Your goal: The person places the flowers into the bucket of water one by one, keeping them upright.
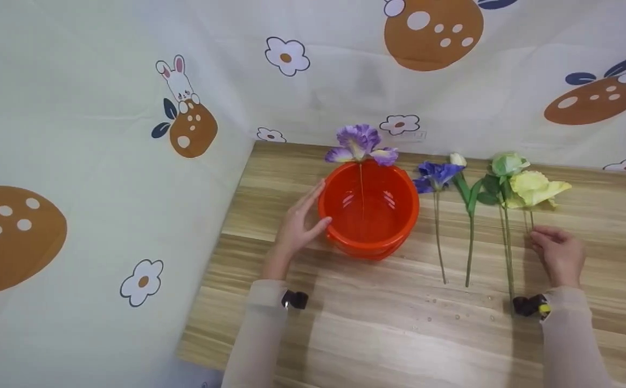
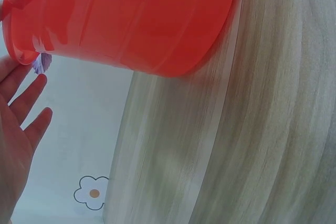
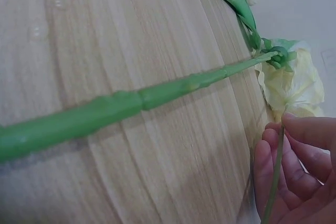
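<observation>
An orange-red bucket (image 1: 367, 245) stands on the wooden table with a purple iris (image 1: 360, 143) leaning in it, the bloom over the far rim. My left hand (image 1: 298, 223) touches the bucket's left side, fingers fairly straight and thumb at the rim; the left wrist view shows the fingers (image 2: 31, 98) spread beside the bucket. At the right, my right hand (image 1: 561, 253) pinches the thin stem of a yellow flower (image 1: 534, 187) between thumb and fingers, just below the bloom. Close by lies a pale green rose (image 1: 508, 163), its thick stem (image 3: 157, 95) crossing the right wrist view.
Between bucket and rose lie a blue-violet flower (image 1: 437, 175) and a white tulip (image 1: 458, 159) with green leaves, stems toward me. Small clear drops (image 1: 457, 317) dot the table (image 1: 377, 334) in front. A printed cloth wall (image 1: 340, 91) rises behind and at the left.
</observation>
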`<state>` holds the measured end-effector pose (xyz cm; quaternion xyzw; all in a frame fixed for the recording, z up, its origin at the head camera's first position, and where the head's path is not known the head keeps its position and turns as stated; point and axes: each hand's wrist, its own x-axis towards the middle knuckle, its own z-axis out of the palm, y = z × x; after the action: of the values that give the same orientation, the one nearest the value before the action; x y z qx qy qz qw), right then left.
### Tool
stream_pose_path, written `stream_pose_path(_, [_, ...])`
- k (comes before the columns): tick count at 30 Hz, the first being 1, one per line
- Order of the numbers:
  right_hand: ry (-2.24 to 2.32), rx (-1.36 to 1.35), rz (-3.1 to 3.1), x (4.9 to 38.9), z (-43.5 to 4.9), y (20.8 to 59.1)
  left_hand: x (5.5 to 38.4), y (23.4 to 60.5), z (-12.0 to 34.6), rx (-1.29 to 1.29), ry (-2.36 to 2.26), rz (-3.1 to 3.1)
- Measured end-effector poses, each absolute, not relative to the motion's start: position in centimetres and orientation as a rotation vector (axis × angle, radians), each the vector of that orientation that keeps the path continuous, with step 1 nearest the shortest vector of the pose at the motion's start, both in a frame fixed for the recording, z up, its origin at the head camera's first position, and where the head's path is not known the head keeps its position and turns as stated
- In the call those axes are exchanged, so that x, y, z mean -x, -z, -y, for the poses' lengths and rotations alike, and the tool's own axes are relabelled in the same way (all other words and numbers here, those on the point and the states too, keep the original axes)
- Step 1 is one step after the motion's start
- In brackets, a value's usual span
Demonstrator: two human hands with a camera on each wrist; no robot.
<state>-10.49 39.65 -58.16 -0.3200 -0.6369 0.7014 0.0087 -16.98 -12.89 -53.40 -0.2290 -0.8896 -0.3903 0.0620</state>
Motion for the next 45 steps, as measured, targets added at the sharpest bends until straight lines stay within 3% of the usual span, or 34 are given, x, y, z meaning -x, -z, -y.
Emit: stream_pose_path(45, [-2.282, 1.126, 1.729, 10.5, -39.7, 56.4, 17.0, 53.6, 12.9, 0.725, 1.243, 2.633])
